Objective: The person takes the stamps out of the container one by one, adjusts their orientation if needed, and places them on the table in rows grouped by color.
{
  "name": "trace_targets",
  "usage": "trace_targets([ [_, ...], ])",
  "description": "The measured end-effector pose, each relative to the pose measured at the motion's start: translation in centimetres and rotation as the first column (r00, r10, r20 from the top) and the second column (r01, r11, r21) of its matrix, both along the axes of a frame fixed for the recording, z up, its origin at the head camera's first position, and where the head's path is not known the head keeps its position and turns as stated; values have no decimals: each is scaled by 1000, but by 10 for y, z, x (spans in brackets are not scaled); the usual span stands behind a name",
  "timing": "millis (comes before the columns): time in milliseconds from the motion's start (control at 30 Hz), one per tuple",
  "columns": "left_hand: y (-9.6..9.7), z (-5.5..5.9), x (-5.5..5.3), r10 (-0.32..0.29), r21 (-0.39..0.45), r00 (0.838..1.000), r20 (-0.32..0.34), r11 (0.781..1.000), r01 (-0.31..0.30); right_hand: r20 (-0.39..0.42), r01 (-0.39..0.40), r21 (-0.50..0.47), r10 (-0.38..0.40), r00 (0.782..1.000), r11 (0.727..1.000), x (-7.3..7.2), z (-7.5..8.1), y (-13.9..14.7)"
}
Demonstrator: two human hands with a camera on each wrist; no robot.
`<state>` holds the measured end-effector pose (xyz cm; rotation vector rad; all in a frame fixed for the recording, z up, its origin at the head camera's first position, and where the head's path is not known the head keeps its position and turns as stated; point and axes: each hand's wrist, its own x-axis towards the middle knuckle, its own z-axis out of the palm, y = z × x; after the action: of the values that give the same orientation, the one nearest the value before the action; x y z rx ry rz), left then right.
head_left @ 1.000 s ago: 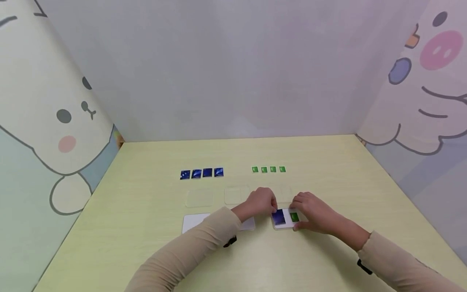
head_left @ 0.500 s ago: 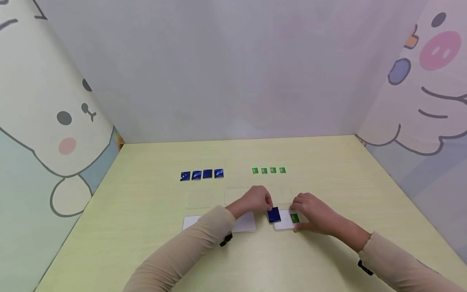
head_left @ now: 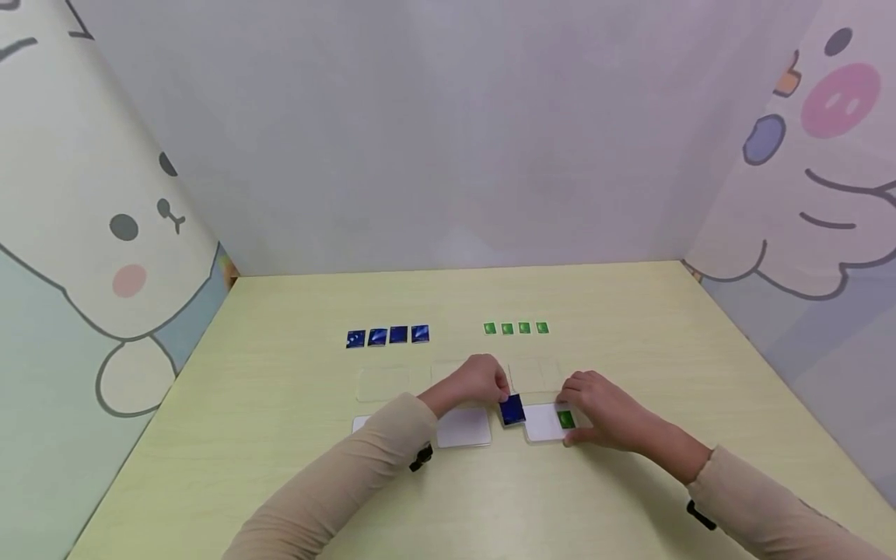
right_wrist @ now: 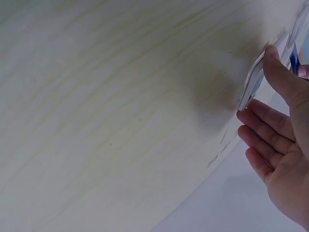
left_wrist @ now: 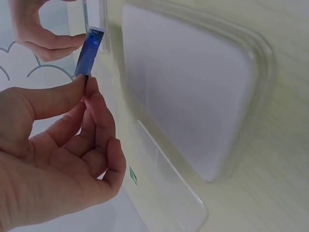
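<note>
My left hand [head_left: 476, 379] pinches a small dark blue square piece [head_left: 512, 410] by its upper edge. In the left wrist view this blue piece [left_wrist: 89, 53] stands between thumb and fingertips, thin and light-edged. Just right of it lies a white rectangular case [head_left: 540, 424] with a small green square [head_left: 566, 420] at its right end. My right hand [head_left: 602, 408] grips this case at its right end, thumb on the near edge and fingers at the far edge. The right wrist view shows the thumb and fingertips on the case's edge [right_wrist: 253, 75].
Another white case [head_left: 463, 428] lies left of the hands; one more [head_left: 360, 422] is mostly behind the left sleeve. Clear plastic covers [head_left: 383, 383] lie in a row beyond. Farther back are several blue squares [head_left: 398, 334] and several green squares [head_left: 516, 328].
My left hand has lifted the blue piece off the white case and moved it left, baring the white surface. The right hand has stayed in place on the case.
</note>
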<state>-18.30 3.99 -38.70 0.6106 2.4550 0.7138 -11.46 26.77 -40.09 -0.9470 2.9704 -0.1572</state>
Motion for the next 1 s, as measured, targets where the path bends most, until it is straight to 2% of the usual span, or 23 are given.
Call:
trace_targets([
  [267, -11, 0, -3, -22, -48, 1000, -12, 999, 22, -5, 6, 5, -6, 1000, 1000, 1, -4, 2],
  [533, -16, 3, -6, -28, -79, 1000, 11, 996, 29, -8, 3, 1, -3, 1000, 1000, 0, -4, 2],
  [833, -26, 13, -12, -34, -126, 997, 73, 991, 43, -47, -34, -16, 33, 998, 999, -1, -4, 3],
  [1000, -32, 17, -16, -45, -135, 994, 103, 989, 58, -37, -32, -21, 31, 999, 999, -1, -4, 3],
])
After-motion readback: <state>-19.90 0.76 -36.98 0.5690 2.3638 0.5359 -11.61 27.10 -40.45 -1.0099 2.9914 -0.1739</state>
